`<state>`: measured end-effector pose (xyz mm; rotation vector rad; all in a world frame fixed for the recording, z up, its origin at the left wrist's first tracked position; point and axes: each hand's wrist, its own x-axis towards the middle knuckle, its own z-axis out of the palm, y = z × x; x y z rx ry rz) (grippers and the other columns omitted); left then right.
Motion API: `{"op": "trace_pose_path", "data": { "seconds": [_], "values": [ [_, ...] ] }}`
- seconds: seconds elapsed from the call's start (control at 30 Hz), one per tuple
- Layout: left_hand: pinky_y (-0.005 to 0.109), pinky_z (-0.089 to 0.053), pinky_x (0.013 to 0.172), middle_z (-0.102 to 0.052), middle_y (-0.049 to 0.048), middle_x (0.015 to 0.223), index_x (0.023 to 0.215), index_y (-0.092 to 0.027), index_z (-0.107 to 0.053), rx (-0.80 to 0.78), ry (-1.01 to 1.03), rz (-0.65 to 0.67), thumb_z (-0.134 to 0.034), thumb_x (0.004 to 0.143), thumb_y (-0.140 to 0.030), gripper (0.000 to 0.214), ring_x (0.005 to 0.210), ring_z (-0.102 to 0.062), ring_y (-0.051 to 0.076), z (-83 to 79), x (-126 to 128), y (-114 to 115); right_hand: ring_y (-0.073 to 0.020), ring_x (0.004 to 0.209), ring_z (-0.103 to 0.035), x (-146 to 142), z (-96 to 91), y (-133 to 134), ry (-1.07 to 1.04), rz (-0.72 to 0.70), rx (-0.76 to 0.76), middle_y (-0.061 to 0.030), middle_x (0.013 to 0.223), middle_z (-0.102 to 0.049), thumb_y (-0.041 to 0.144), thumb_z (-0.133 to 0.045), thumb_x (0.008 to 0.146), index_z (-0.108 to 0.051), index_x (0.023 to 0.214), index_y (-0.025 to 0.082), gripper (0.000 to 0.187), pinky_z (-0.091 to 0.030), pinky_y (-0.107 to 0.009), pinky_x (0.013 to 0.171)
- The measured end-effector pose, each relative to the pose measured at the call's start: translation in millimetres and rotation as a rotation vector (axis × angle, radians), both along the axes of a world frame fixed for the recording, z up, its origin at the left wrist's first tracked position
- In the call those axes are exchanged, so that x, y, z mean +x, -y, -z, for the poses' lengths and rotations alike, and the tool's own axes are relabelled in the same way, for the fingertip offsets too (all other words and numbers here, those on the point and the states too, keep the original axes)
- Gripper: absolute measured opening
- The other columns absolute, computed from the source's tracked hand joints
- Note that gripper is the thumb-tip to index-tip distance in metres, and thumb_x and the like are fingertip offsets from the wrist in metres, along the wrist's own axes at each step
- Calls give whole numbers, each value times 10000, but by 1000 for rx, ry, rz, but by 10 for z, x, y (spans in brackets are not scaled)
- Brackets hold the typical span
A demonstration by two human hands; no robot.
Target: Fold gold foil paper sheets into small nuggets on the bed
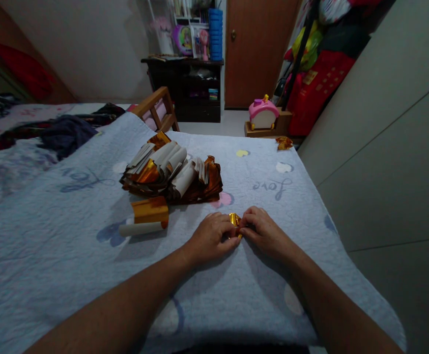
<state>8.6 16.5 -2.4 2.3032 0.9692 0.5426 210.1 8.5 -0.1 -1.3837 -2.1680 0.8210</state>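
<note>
A small folded piece of gold foil paper [234, 220] lies on the pale blue bedspread [70, 255], pinched from both sides by my hands. My left hand [212, 237] curls its fingers onto the foil's left side. My right hand [264, 230] presses closed fingers against its right side. Just behind the hands sits a heap of gold foil sheets and white paper rolls [172, 173]. A gold foil strip [150, 209] and a white paper roll [141, 228] lie to the left of my left hand.
A finished gold foil piece [284, 142] rests near the bed's far right corner. Dark clothes [67, 132] lie at the far left. A wooden chair [157, 109], dark shelf [192, 88], pink toy house [263, 112] and wardrobe [391, 137] stand around the bed.
</note>
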Motion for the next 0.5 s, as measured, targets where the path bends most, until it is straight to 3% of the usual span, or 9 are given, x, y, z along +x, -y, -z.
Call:
{"op": "trace_pose_path", "data": {
  "seconds": [0.1,0.5],
  "values": [
    [321,-378,773,-660,6,809,739,-183,-601,-12,3,-1,-732,842,-273,189,827,-556,187,-10,-4,4,-224,935,-564,-6,0,-8,18,0,-8,-61,923,-633,103,-653,877,-649,799,205,128,-435,-387,864],
    [339,-370,796,-671,-2,832,702,-187,-600,-66,-36,9,-690,801,-158,137,850,-549,189,-43,19,5,-219,938,-546,21,35,-13,-10,-1,-15,-42,921,-611,95,-642,881,-608,790,222,160,-434,-386,859]
  ]
}}
